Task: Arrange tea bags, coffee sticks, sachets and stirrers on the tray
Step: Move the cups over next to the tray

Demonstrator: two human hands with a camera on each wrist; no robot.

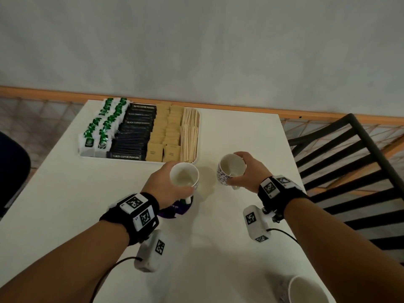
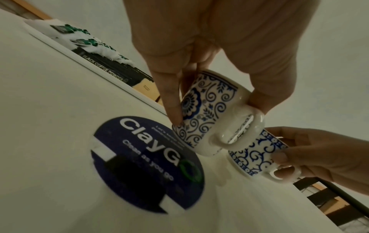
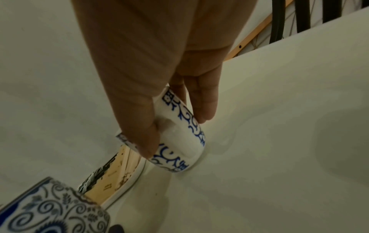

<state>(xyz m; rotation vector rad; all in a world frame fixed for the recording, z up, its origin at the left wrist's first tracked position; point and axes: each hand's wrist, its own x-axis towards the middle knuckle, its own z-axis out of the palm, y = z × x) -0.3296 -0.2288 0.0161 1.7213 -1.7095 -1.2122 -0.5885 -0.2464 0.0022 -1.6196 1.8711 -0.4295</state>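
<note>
A white tray (image 1: 131, 161) lies at the table's far left. It holds rows of green-and-white tea bags (image 1: 102, 127), black coffee sticks (image 1: 133, 134), brown sachets (image 1: 166, 132) and wooden stirrers (image 1: 189, 136). Just in front of the tray my left hand (image 1: 166, 182) grips a blue-patterned white cup (image 1: 184, 177) by its rim and side. This cup (image 2: 207, 113) is tilted above the table. To its right my right hand (image 1: 249, 171) holds a second patterned cup (image 1: 231, 169) from above. That cup (image 3: 179, 138) is at or just over the tabletop.
A round dark-blue sticker (image 2: 147, 164) is on the table under my left hand. A third cup (image 1: 306, 289) stands at the near right edge. A black slatted chair (image 1: 349, 171) is to the right of the table, and a dark seat (image 1: 13, 171) to the left.
</note>
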